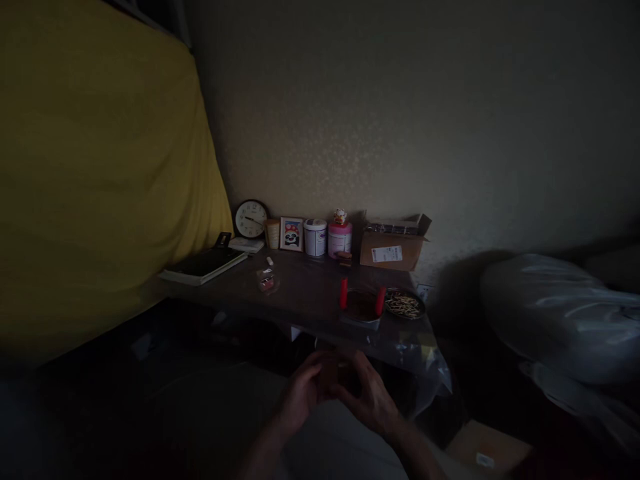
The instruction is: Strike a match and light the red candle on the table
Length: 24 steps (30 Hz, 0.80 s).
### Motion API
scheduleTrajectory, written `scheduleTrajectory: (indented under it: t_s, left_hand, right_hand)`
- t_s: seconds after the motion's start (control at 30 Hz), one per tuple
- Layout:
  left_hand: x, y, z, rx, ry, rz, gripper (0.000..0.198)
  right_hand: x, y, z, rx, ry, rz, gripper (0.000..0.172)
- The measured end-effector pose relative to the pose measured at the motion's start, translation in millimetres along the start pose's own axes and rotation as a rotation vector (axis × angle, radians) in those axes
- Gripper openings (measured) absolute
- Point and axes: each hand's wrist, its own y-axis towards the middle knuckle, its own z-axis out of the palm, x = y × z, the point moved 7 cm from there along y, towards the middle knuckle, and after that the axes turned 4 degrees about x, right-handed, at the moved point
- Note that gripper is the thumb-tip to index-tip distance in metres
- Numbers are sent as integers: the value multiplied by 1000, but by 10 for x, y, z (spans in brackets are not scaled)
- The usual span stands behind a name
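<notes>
In the dim head view, my left hand (300, 393) and my right hand (371, 399) are close together, just off the front edge of the table. Between them is a small brown box (329, 375), and the fingers of both hands are closed around it. Too little light falls there to show its markings. Beyond my hands on the table (300, 290) stands a dark tray (363, 305) with a red candle (343, 293) and another red upright piece (381, 301) at its sides. To the right of it, a round dish (405, 305) holds many thin pale sticks, like matchsticks.
Along the wall stand a clock (251, 219), a framed panda picture (291, 235), a white tin (315, 238), a pink tin (340, 241) and an open carton (387, 248). A large book (204, 266) lies left, by a yellow curtain (110, 167). Plastic bags (560, 320) fill the right.
</notes>
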Motion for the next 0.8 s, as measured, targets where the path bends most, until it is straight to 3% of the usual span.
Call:
scheduleTrajectory:
  t_s: [0.23, 0.8]
  left_hand:
    - [18, 16, -36, -74, 55, 6, 19]
    - [36, -8, -35, -58, 55, -18, 16]
  right_hand:
    - [-1, 4, 2, -3, 2, -6, 42]
    - [-41, -14, 28, 8, 7, -8, 39]
